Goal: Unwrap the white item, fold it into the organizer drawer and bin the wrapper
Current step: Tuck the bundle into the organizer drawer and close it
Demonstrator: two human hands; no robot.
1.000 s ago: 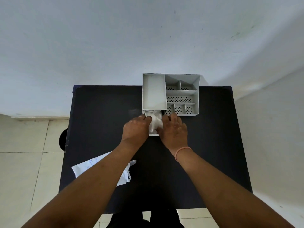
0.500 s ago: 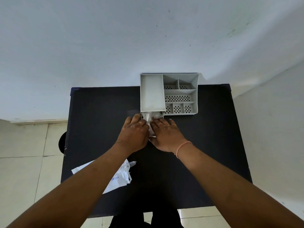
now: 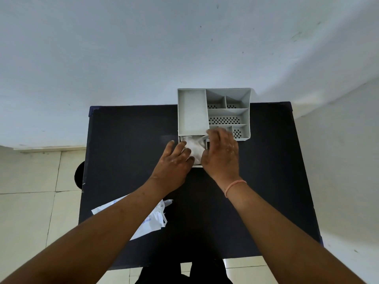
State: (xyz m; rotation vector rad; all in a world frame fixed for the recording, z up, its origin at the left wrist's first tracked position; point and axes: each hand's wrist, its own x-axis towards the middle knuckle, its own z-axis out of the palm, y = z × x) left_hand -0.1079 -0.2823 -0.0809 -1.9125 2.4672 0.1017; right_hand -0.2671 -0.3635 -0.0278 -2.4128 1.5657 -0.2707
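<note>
The white item [image 3: 194, 147] lies crumpled inside the small pulled-out drawer [image 3: 196, 166] at the front left of the grey organizer [image 3: 191, 111]. My left hand [image 3: 175, 160] lies flat at the drawer's left side, fingers apart, fingertips touching the item. My right hand [image 3: 221, 153] covers the drawer's right side; its spread, blurred fingers reach the organizer's front compartments. Neither hand grips anything. The torn white wrapper [image 3: 152, 219] with blue print lies on the black table [image 3: 123, 140] at the near left, partly under my left forearm.
The organizer stands at the table's far edge against a white wall, with perforated compartments on its right. A dark round bin [image 3: 79, 177] shows on the tiled floor, just beyond the table's left edge.
My hands were pressed together over the drawer and have moved apart, so the white item shows again. My right hand has shifted right and up toward the organizer's front.
</note>
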